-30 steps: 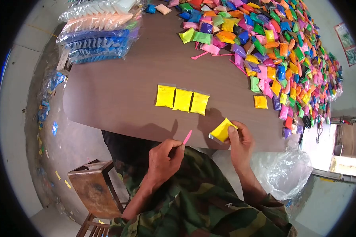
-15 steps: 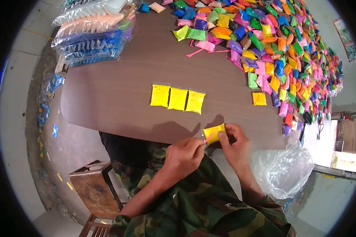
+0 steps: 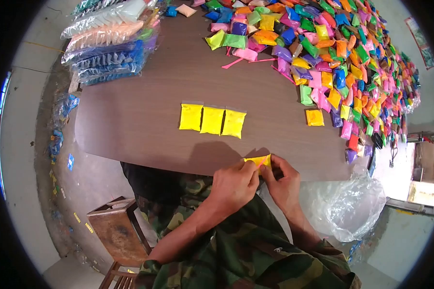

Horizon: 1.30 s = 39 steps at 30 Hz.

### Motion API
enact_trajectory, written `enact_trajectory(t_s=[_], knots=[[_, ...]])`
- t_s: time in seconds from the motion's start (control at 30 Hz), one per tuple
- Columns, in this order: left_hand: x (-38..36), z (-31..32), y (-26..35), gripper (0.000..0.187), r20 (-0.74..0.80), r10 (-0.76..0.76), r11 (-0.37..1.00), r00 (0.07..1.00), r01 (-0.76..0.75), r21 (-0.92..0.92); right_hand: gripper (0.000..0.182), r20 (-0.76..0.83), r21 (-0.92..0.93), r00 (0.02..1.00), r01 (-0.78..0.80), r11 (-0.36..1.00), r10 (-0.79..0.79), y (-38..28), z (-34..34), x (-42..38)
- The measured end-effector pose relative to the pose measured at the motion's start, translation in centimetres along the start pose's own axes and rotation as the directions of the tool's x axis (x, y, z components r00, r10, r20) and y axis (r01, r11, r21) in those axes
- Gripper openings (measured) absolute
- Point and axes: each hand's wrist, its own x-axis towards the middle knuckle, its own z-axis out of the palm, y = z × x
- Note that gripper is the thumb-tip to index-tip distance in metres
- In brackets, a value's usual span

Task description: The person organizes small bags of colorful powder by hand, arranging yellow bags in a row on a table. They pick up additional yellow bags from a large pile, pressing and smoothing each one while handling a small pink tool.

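Just off the table's front edge, a small yellow packet [image 3: 252, 159] is held between both my hands. My right hand [image 3: 283, 182] pinches its right end between thumb and fingers. My left hand [image 3: 235, 185] is closed at the packet's left side. A thin pink plastic stick [image 3: 264, 162] lies across the packet's face, its lower end near my left fingers, which partly hide the contact. Beyond my hands, three yellow packets, a left one [image 3: 191, 116], a middle one [image 3: 211, 120] and a right one [image 3: 233, 124], lie in a row on the brown table [image 3: 144, 125].
A large heap of colourful packets [image 3: 323, 67] covers the table's right and far side. One orange-yellow packet [image 3: 315, 118] lies apart. Pink sticks [image 3: 232, 63] rest by the heap. Stacked clear bags [image 3: 108, 48] stand far left. A clear plastic bag [image 3: 345, 207] hangs at right; a wooden stool [image 3: 118, 229] stands left.
My left hand has moved up and right, closer to my right hand, and now covers part of the yellow packet. The packet is turned flatter, and less of the pink stick shows.
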Motion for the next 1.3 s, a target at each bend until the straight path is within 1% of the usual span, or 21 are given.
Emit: enact_trajectory(t_s=[0.13, 0.23, 0.33, 0.43, 0.53, 0.57, 0.67, 0.73, 0.77, 0.87, 0.93, 1.0, 1.03, 1.1, 1.2, 1.23, 1.3], knots=[[0.3, -0.1, -1.3, 0.013, -0.006, -0.102, 0.990, 0.995, 0.102, 0.093, 0.029, 0.000, 0.037, 0.999, -0.052, 0.998, 0.052, -0.4, -0.3, -0.1], [0.0, -0.5, -1.5, 0.012, -0.071, -0.067, 0.991, 0.995, 0.075, 0.109, 0.027, 0.049, 0.027, 0.997, -0.057, 0.998, 0.056, -0.2, -0.4, 0.0], [-0.8, -0.7, -0.8, 0.011, -0.092, 0.000, 1.000, 0.996, 0.002, 0.025, 0.029, -0.010, 0.085, 1.000, -0.025, 0.996, 0.026, 0.6, 0.0, 0.0], [-1.6, -0.4, -2.2, 0.010, -0.093, -0.074, 0.996, 0.993, 0.079, 0.050, 0.033, -0.021, 0.024, 1.000, -0.005, 1.000, 0.006, -0.2, -0.2, 0.0], [-1.2, -1.3, -3.1, 0.010, -0.110, -0.160, 0.980, 0.981, 0.172, 0.102, 0.036, -0.006, -0.038, 1.000, -0.026, 0.999, 0.026, -1.1, -0.5, 0.1], [-1.2, -1.4, -3.3, 0.009, -0.139, -0.121, 0.988, 0.983, 0.133, 0.077, 0.036, -0.003, -0.052, 1.000, -0.005, 0.999, 0.004, -1.0, -0.4, 0.1], [-1.7, -1.3, -1.9, 0.009, -0.105, -0.019, 1.000, 0.994, 0.017, -0.023, 0.036, 0.009, -0.082, 0.999, 0.036, 0.996, -0.036, -0.1, -0.3, 0.1], [-2.3, -0.9, -2.0, 0.008, -0.078, -0.046, 0.999, 0.996, 0.048, 0.016, 0.034, 0.025, -0.092, 0.999, 0.044, 0.995, -0.042, 0.1, -0.4, 0.2], [-2.3, -0.8, -2.0, 0.008, -0.065, -0.059, 0.997, 0.996, 0.061, 0.036, 0.033, 0.020, -0.079, 0.999, 0.028, 0.996, -0.027, 0.0, -0.4, 0.2], [-2.1, -1.8, -2.8, 0.009, -0.140, -0.142, 0.978, 0.980, 0.160, 0.133, 0.028, 0.001, -0.041, 1.000, -0.013, 0.999, 0.013, -0.3, -0.3, 0.0], [-2.3, -1.7, -2.7, 0.009, -0.127, -0.098, 0.993, 0.987, 0.106, 0.059, 0.027, -0.006, -0.017, 1.000, -0.027, 0.999, 0.027, -0.2, -0.1, 0.1], [-2.5, -1.5, -2.5, 0.010, -0.113, -0.043, 0.999, 0.993, 0.042, -0.011, 0.026, 0.002, -0.034, 0.999, -0.040, 0.999, 0.040, -0.3, -0.1, 0.3], [-2.7, -1.5, -2.6, 0.010, -0.111, -0.051, 0.998, 0.992, 0.054, 0.023, 0.026, 0.002, -0.045, 0.999, -0.049, 0.998, 0.049, -0.4, -0.3, 0.3], [-3.0, -1.3, -3.0, 0.010, -0.109, -0.068, 0.993, 0.992, 0.078, 0.087, 0.025, -0.005, -0.009, 0.997, -0.075, 0.997, 0.075, -0.3, -0.7, 0.1], [-2.9, -3.0, -3.8, 0.010, -0.188, -0.095, 0.988, 0.978, 0.116, 0.104, 0.025, -0.041, 0.090, 0.996, -0.074, 0.993, 0.078, -0.2, -0.7, 0.1], [-3.1, -3.5, -4.7, 0.007, -0.218, -0.087, 0.991, 0.972, 0.107, 0.082, 0.025, -0.056, 0.131, 0.996, -0.065, 0.989, 0.073, -0.2, -0.5, 0.2], [-3.0, -5.0, -5.7, 0.005, -0.302, -0.153, 0.986, 0.941, 0.167, 0.019, 0.027, -0.088, 0.199, 0.994, -0.051, 0.979, 0.070, -1.2, 0.2, 0.6]])
